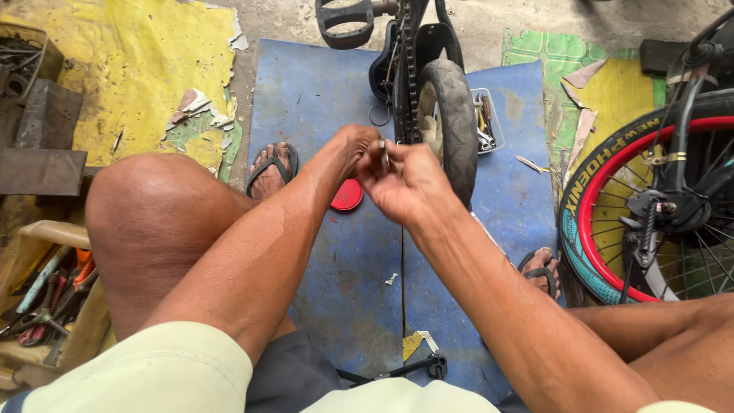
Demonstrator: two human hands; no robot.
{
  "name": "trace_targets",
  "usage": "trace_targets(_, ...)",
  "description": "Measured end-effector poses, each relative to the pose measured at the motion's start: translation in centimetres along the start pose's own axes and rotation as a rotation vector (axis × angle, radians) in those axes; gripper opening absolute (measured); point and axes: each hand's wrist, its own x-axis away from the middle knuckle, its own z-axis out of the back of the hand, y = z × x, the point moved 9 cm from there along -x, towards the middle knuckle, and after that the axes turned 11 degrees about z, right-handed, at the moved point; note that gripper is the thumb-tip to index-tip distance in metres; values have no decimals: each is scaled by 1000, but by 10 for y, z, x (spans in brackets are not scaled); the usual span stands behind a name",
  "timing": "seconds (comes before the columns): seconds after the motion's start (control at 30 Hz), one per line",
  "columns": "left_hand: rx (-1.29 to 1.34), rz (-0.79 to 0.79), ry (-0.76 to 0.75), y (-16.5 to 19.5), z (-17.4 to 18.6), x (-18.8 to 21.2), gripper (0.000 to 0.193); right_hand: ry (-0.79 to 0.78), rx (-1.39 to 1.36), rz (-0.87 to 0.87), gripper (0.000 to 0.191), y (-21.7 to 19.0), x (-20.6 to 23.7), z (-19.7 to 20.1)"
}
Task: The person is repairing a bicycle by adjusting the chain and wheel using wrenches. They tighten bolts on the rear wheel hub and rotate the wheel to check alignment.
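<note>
My left hand (pixel 353 147) and my right hand (pixel 404 182) meet in front of me over a blue mat (pixel 306 99). Between their fingertips they pinch a small metal part (pixel 384 153), which is too small to name. Just beyond the hands stands a small bicycle wheel (pixel 451 122) with a dark tyre, its chain (pixel 409 69) and a black pedal (pixel 344 21) above it. A red round disc (pixel 348 197) lies on the mat under my left wrist.
A small tray of metal tools (pixel 487 122) sits behind the small wheel. At right stands a larger wheel with red rim (pixel 604 214). A box of hand tools (pixel 46 298) is at lower left. My feet in sandals (pixel 271 170) rest on the mat.
</note>
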Motion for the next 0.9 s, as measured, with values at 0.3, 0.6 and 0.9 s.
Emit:
trace_targets(0.3,92,-61,5,4,-1,3,16,-80,195,100,8,-2,19,13)
trace_targets(0.6,-74,-134,154,9,9,14,12,-210,883,305,32,8,10,76)
trace_targets(0.9,1,-162,124,13,7,12,32,-231,1397,536,39,13,-49,117)
